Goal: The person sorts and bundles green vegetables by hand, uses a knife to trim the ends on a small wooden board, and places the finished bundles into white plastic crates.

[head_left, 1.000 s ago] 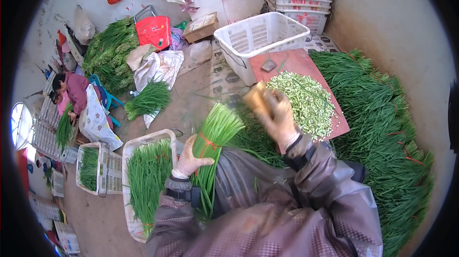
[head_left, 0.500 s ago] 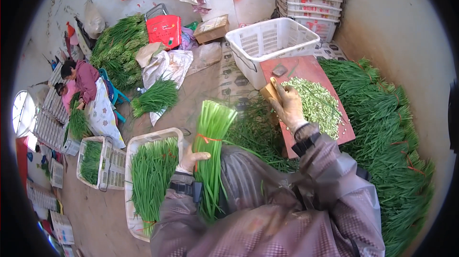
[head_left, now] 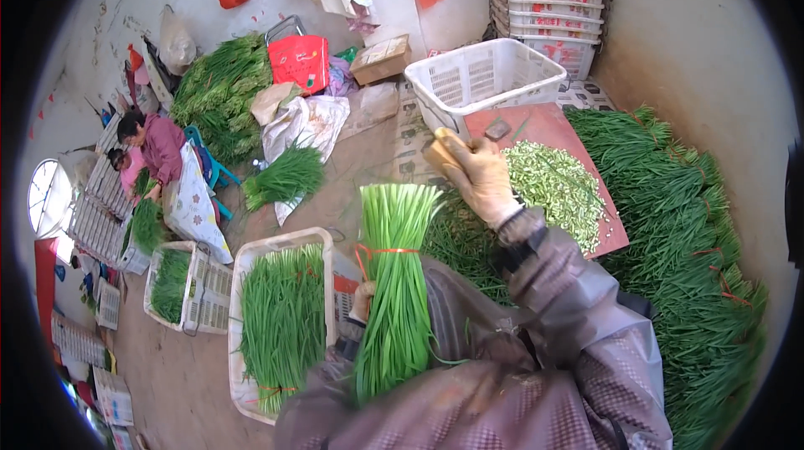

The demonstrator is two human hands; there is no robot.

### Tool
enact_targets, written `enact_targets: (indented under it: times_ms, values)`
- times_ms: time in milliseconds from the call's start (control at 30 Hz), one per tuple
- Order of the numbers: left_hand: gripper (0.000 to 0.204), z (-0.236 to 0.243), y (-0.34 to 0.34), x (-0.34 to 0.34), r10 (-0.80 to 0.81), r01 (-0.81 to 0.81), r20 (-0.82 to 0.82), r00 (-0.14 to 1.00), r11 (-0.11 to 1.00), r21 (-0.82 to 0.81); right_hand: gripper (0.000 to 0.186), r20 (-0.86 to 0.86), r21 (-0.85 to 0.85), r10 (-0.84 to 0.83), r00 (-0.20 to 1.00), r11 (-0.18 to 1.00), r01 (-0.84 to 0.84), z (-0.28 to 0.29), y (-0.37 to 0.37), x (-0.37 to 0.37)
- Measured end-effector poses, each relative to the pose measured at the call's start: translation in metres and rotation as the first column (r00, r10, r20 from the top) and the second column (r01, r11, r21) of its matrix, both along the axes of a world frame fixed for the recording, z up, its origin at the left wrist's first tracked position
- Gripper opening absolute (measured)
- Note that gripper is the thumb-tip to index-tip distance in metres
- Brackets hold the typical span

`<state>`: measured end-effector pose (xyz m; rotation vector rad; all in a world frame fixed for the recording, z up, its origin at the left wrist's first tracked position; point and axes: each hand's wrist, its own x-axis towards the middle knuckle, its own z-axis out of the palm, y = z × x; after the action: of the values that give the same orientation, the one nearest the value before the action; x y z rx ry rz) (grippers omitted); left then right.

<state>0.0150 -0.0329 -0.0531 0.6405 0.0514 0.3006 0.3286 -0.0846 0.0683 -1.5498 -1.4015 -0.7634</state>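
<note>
My gloved left hand (head_left: 362,303) grips an upright bundle of green chives (head_left: 392,299) tied with a red band, pale cut ends at the top; the hand is mostly behind the bundle. My gloved right hand (head_left: 479,182) is closed on a tan wooden block (head_left: 440,152), raised just up and right of the bundle's top, over the near left part of a reddish board (head_left: 611,219). Heaped chopped pale stem ends (head_left: 554,190) lie on that board. A crate of chives (head_left: 280,316) stands beside my left forearm.
An empty white crate (head_left: 437,98) stands behind the board, stacked crates (head_left: 553,14) beyond. Piled chives (head_left: 678,307) line the right wall. A smaller crate (head_left: 205,291) is at left; two people (head_left: 163,148) work behind it. Loose chives (head_left: 285,178) lie on sheeting.
The bundle has turned more upright and shifted slightly right, hiding more of my left hand. My right hand has moved a little up and left over the last half second, still holding the block.
</note>
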Motion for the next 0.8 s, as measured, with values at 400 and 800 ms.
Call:
enact_targets:
  times_ms: [400,800]
  values:
    - [0.084,-0.007,-0.006,0.016,-0.024,0.041,0.121,0.992,0.989,-0.142,0.051,-0.141,-0.427,-0.227,0.964,0.892,0.148,-0.049,-0.039,0.039]
    - [0.082,-0.013,-0.013,0.022,-0.049,0.079,0.148,0.988,0.975,-0.206,0.021,-0.630,-0.304,0.137,0.764,0.862,-0.405,-0.070,-0.067,-0.008]
